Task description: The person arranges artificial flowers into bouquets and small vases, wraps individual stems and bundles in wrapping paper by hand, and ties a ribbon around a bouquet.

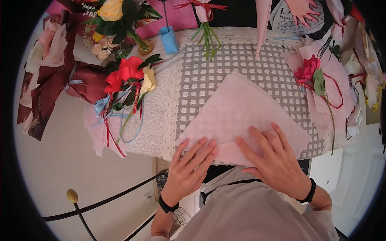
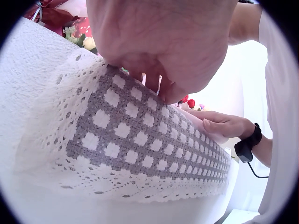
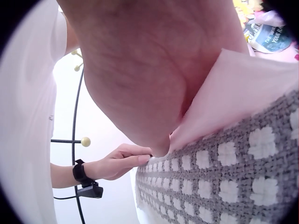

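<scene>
Sheet (image 1: 245,100) of thin pale pink material lies folded across the near part of a gray-and-white checked cloth (image 1: 193,72), under a person's two bare hands. The left hand (image 1: 187,172) rests on its near left side and the right hand (image 1: 275,162) on its near right, both with fingers extended and neither gripping it. On the far side, left of middle, a small blue holder (image 1: 168,42) contains a dark stem (image 1: 165,16); whether it is a pot or a wrapper cannot be told. Farther right, green stems (image 1: 207,40) stick out from a pink wrapping (image 1: 202,14) bound with red ribbon (image 1: 211,6). At left, dark red wrapping (image 1: 90,86) is tied in light blue, near loose red flowers (image 1: 130,68). At right, a magenta flower (image 1: 307,69) lies over pale pink paper (image 1: 321,116).
</scene>
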Tool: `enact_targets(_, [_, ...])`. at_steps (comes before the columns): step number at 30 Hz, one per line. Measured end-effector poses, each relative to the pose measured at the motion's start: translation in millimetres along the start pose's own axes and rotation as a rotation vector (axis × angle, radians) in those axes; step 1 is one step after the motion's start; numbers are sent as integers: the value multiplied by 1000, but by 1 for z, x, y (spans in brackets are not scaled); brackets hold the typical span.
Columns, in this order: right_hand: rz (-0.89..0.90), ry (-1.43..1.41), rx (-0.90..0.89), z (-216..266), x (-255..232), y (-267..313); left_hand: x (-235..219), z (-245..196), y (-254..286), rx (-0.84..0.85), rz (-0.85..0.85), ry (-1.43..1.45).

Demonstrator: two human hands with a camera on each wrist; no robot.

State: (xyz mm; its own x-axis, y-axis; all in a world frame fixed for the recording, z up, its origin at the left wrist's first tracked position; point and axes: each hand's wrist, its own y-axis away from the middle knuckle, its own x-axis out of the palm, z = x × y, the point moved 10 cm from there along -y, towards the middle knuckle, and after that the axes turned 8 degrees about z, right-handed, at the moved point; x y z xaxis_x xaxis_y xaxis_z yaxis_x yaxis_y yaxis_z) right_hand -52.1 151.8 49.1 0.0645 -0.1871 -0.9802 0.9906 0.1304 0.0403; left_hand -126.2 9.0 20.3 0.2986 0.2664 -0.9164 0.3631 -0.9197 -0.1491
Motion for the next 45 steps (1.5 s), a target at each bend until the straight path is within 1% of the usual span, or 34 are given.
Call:
enact_targets(5, [10, 29, -13, 12, 4, -1, 1, 0, -1, 11, 9, -20])
enact_targets(7, [0, 6, -98, 26, 4, -6, 2, 0, -1, 7, 8, -10])
enact_targets(11, [45, 27, -142, 35, 13, -14, 2, 2, 1, 7, -1, 1])
enact_targets(13, [99, 21, -111, 31, 21, -15, 3, 2, 1, 20, -4, -23])
enact_targets(17, [110, 36, -91, 26, 27, -9, 2, 2, 0, 11, 12, -23])
enact_targets(23, [114, 72, 30, 10, 30, 6, 4, 3, 1, 5, 37, -29])
enact_targets(25, [66, 64, 76, 2, 28, 11, 4, 4, 1, 3, 37, -31])
enact_targets(26, [66, 63, 76, -1, 29, 13, 4, 3, 1, 3, 37, -31])
enact_targets(28, [37, 189, 77, -6, 27, 16, 4, 4, 1, -8, 38, -23])
enact_targets(29, [36, 188, 76, -9, 27, 18, 5, 4, 1, -9, 38, -25])
enact_targets(32, [6, 130, 75, -18, 21, 22, 4, 4, 1, -17, 20, 29])
enact_targets(34, [41, 89, 50, -23, 21, 24, 4, 4, 1, -20, 21, 25])
enact_targets(37, [42, 18, 14, -31, 16, 27, 4, 6, 3, -32, 22, 27])
enact_targets(45, [105, -109, -19, -43, 10, 36, 2, 10, 5, -56, 8, 40])
